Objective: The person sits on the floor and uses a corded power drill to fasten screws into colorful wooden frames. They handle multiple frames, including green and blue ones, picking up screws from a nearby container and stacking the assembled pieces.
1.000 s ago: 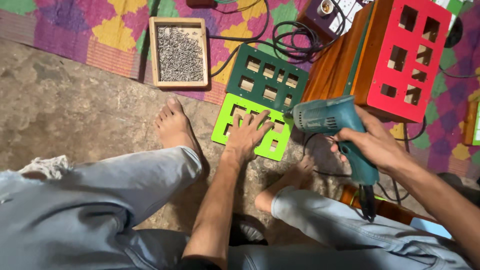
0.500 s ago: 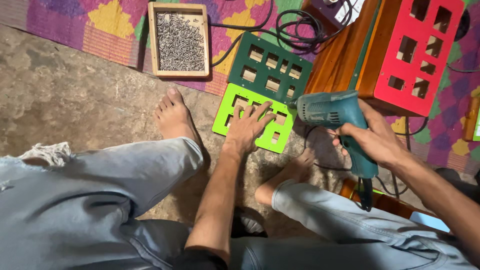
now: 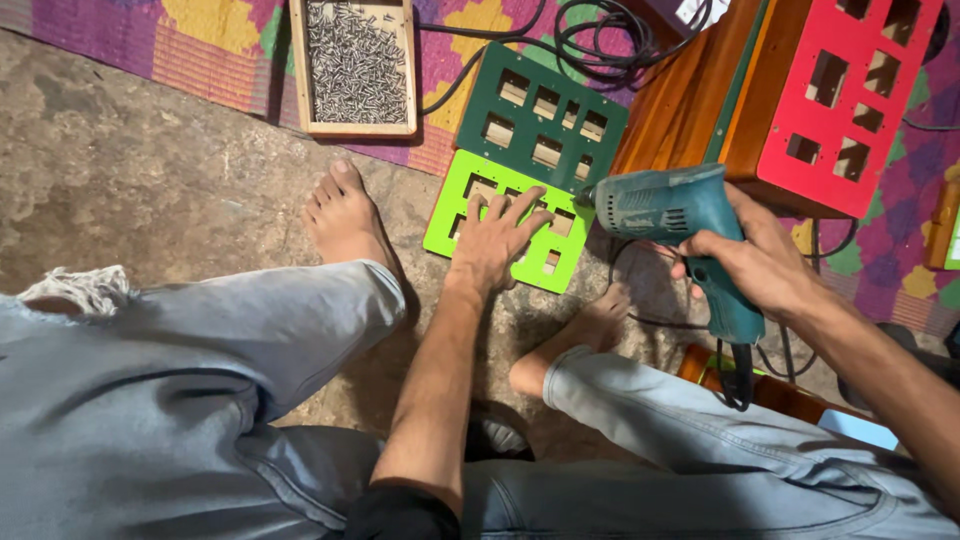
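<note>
My left hand (image 3: 497, 240) lies flat, fingers spread, on a bright green panel (image 3: 448, 222) with rectangular cut-outs, resting on the stone floor. A dark green panel (image 3: 572, 104) of the same pattern lies just beyond it, partly on the mat. My right hand (image 3: 762, 262) grips the handle of a teal corded electric drill (image 3: 660, 206), held level with its tip pointing left, close to the green panel's right edge. The drill's black cable (image 3: 738, 378) hangs down near my right leg.
A wooden tray of small metal screws (image 3: 357, 62) sits on a colourful woven mat (image 3: 210, 42). A wooden box with a red cut-out panel (image 3: 850, 100) stands at right. Coiled black cable (image 3: 590, 30) lies at the top. My bare feet and jeans-clad legs fill the foreground.
The view has shifted slightly. My left hand stays pressed on the bright green panel, and the drill stays in my right hand, its tip a little nearer the panel.
</note>
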